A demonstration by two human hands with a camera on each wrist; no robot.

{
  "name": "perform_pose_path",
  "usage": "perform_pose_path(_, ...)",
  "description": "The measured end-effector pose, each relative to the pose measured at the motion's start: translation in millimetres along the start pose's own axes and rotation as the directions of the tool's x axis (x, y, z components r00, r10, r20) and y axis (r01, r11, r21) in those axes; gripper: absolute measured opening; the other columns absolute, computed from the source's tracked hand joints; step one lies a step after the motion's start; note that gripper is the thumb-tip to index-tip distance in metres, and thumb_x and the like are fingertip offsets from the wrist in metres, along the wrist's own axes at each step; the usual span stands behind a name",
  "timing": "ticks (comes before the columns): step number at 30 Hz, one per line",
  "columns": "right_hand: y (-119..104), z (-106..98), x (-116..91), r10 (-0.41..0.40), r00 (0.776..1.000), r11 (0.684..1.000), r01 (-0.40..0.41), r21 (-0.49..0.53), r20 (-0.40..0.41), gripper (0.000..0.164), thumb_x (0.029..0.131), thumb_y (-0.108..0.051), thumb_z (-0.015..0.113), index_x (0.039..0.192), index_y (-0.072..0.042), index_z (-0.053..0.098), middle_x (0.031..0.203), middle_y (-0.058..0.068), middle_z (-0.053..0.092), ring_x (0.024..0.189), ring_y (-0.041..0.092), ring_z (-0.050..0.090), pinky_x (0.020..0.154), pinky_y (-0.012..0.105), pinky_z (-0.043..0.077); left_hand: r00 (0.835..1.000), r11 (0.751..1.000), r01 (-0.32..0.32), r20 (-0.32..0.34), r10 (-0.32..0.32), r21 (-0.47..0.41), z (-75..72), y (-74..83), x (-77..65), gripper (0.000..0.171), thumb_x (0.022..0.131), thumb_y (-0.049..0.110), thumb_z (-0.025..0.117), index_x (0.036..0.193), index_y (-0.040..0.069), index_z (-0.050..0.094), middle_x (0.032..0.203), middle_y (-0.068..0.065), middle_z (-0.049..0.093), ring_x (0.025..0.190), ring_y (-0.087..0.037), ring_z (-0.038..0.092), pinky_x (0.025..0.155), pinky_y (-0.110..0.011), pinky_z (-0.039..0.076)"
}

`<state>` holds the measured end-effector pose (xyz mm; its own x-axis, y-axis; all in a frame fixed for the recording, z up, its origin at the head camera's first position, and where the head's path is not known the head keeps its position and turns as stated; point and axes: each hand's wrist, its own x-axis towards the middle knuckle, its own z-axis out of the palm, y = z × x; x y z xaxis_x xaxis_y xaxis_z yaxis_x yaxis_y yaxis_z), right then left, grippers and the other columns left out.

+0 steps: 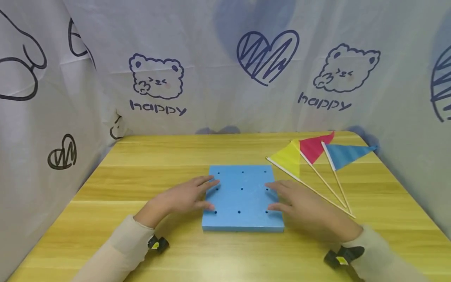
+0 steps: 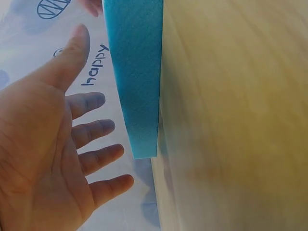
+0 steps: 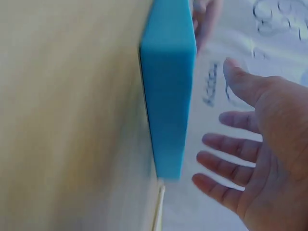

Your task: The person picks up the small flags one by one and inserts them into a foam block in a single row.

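A flat blue foam block (image 1: 241, 201) lies on the wooden table, its top dotted with rows of small holes. My left hand (image 1: 186, 194) is over its left edge, fingers spread and thumb apart. Over the right edge is my right hand (image 1: 299, 199), its fingers likewise extended. Both wrist views show a gap between each palm and the block's side; the left hand (image 2: 43, 149) and the right hand (image 3: 274, 149) hold nothing.
To the right on the table (image 1: 141, 156) lie three pennant flags on thin sticks: a yellow flag (image 1: 287, 158), a red flag (image 1: 315, 147) and a blue flag (image 1: 347, 154). A white printed curtain (image 1: 211, 78) hangs behind the table's far edge.
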<state>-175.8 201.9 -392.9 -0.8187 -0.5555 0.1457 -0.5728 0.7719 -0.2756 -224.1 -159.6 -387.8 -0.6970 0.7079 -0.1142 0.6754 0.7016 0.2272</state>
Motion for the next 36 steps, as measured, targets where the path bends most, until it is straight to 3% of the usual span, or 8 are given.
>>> perform_pose_path(4, 24.3, -10.2, 1.7, 0.029, 0.998, 0.999, -0.026, 0.046, -0.062, 0.070, 0.091, -0.056, 0.061, 0.142, -0.010, 0.052, 0.134, 0.010, 0.057, 0.123, 0.033, 0.053, 0.100, 0.053, 0.044, 1.000, 1.000, -0.003, 0.015, 0.003, -0.010, -0.6, 0.0, -1.4, 0.093, 0.085, 0.073, 0.049, 0.158, 0.023, 0.020, 0.162, -0.008, 0.016, 0.146, -0.030, 0.019, 0.113, -0.050, 0.030)
perform_pose_path(7, 40.4, -18.9, 0.2, 0.095, 0.992, 0.993, -0.088, 0.080, -0.086, 0.068, 0.089, -0.053, 0.066, 0.139, -0.009, 0.055, 0.128, 0.012, 0.060, 0.114, 0.033, 0.058, 0.094, 0.053, 0.048, 1.000, 0.999, -0.026, 0.013, 0.026, -0.019, 0.2, -0.7, 0.0, 0.098, 0.082, 0.074, 0.055, 0.158, 0.024, 0.020, 0.163, -0.008, 0.014, 0.147, -0.030, 0.017, 0.113, -0.051, 0.029)
perform_pose_path(15, 78.8, -32.3, -7.5, 0.256, 0.967, 0.951, -0.249, 0.186, -0.014, 0.068, 0.085, -0.051, 0.072, 0.134, -0.007, 0.056, 0.123, 0.013, 0.060, 0.107, 0.031, 0.056, 0.088, 0.052, 0.050, 0.998, 0.999, -0.023, 0.054, 0.024, -0.029, 5.6, -3.2, 3.4, 0.107, 0.075, 0.081, 0.055, 0.159, 0.027, 0.016, 0.163, -0.004, 0.010, 0.148, -0.027, 0.014, 0.114, -0.049, 0.028)
perform_pose_path(23, 107.3, -34.1, -15.2, 0.242, 0.970, 0.938, -0.243, 0.245, 0.033, 0.060, 0.084, -0.040, 0.077, 0.127, -0.003, 0.059, 0.108, 0.010, 0.060, 0.094, 0.025, 0.055, 0.077, 0.038, 0.052, 0.997, 0.999, -0.011, 0.077, 0.013, -0.034, 8.1, -4.3, 3.9, 0.112, 0.074, 0.082, 0.055, 0.159, 0.024, 0.012, 0.164, -0.003, 0.006, 0.148, -0.026, 0.012, 0.114, -0.048, 0.028)
perform_pose_path(29, 120.3, -31.3, -18.4, 0.254, 0.958, 0.931, -0.279, 0.237, 0.133, 0.051, 0.085, -0.036, 0.078, 0.120, -0.003, 0.060, 0.104, 0.008, 0.062, 0.095, 0.026, 0.059, 0.082, 0.044, 0.052, 0.994, 0.998, -0.049, 0.095, 0.054, -0.049, 7.1, -6.7, 2.1, 0.116, 0.072, 0.078, 0.062, 0.159, 0.020, 0.013, 0.164, -0.005, 0.004, 0.148, -0.027, 0.010, 0.114, -0.048, 0.029)
perform_pose_path(36, 127.6, -26.3, -20.3, 0.215, 0.958, 0.925, -0.262, 0.274, 0.190, 0.045, 0.085, -0.030, 0.077, 0.120, -0.006, 0.060, 0.106, 0.007, 0.061, 0.096, 0.025, 0.058, 0.083, 0.042, 0.052, 0.994, 0.998, -0.027, 0.108, 0.033, -0.057, 9.4, -7.9, 0.6, 0.117, 0.071, 0.080, 0.061, 0.159, 0.022, 0.011, 0.164, -0.003, 0.002, 0.148, -0.025, 0.009, 0.114, -0.047, 0.028)
